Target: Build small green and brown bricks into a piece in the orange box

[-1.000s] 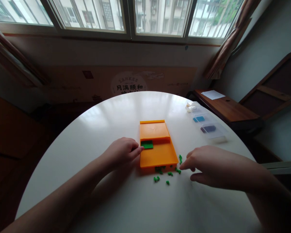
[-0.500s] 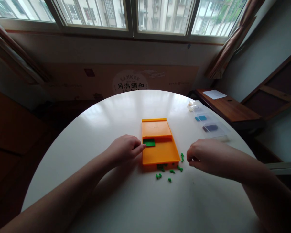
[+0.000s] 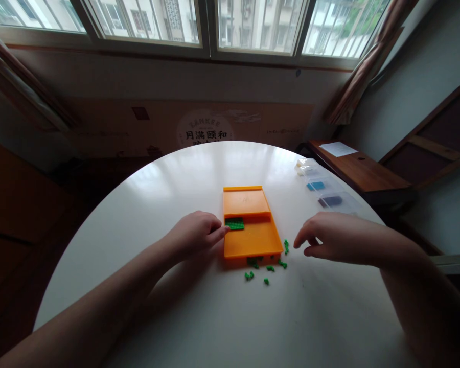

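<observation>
An orange plastic tray [image 3: 253, 247] lies on the table, a raised divider splitting it into a far and a near part. In the near part's upper left corner sits a green studded block [image 3: 236, 223]. My left hand [image 3: 199, 230] pinches the tray's left rim, thumb tip by the block; its other fingers are partly hidden. My right hand [image 3: 322, 237] hovers right of the tray with thumb and fingers apart, holding nothing. Nearest to it are small green pieces [image 3: 286, 246] at the tray's right corner. More green pieces [image 3: 249, 275] are scattered before the tray's near edge.
Clear plastic bags [image 3: 335, 197] with blue, dark and pale pieces lie at the round white table's [image 3: 164, 184] right edge. Beyond it stands a wooden desk [image 3: 368, 171] bearing a white paper [image 3: 338, 149]. Windows and curtains are behind.
My right hand has risen slightly, and its thumb and fingers have spread apart. My left hand stays at the tray's rim. The view has shifted a little.
</observation>
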Demonstrator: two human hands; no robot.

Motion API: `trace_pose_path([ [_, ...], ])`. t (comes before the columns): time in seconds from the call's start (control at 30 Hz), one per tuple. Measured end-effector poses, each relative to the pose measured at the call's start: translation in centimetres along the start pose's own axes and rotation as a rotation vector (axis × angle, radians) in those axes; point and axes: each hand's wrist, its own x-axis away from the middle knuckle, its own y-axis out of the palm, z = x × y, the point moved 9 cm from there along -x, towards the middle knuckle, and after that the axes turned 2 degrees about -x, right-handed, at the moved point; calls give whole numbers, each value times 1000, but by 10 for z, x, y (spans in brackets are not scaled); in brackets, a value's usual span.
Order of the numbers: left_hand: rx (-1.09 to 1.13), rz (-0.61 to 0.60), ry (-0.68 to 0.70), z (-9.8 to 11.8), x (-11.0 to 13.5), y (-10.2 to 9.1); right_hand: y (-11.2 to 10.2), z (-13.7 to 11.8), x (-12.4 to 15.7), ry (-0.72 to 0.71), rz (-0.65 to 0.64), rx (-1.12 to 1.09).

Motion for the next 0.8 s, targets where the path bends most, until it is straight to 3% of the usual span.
trace_pose_path([
  [0.5, 4, 11, 8, 2, -1, -3, 3, -14, -5, -76, -38, -14],
  [0.8, 8, 19, 31, 4, 0, -4, 1, -9, 0, 1, -48, -36],
])
